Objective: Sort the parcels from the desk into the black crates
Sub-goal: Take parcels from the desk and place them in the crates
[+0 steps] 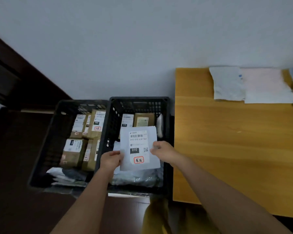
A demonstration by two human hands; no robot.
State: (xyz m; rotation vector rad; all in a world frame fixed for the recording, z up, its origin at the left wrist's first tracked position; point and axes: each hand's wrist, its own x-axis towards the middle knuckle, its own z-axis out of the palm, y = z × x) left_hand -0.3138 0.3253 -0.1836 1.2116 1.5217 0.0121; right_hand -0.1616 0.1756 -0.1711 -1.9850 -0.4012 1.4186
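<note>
White flat mailer [139, 147] with a "010" label is held over the right black crate [139, 100], so this looks like the drop-off part of the sorting: parcel picked, read, and about to go in. The left hand [111, 160] pinches its lower left edge, fingers curled onto it, and the right hand [161, 149] grips the right edge the same way, so both are clamped on the mailer, not loose. It hangs above other soft bags and a couple of boxes already in that crate, one of which also shows a 010 tag, so I'd guess it's the right bin. The left black crate [61, 108] next to it holds brown boxes, one marked 060. Next move probably just calls for lowering it flat and letting go with both hands, then reaching back to the wooden table [227, 141], where a few more pale parcels [228, 83] wait at the far edge.
</note>
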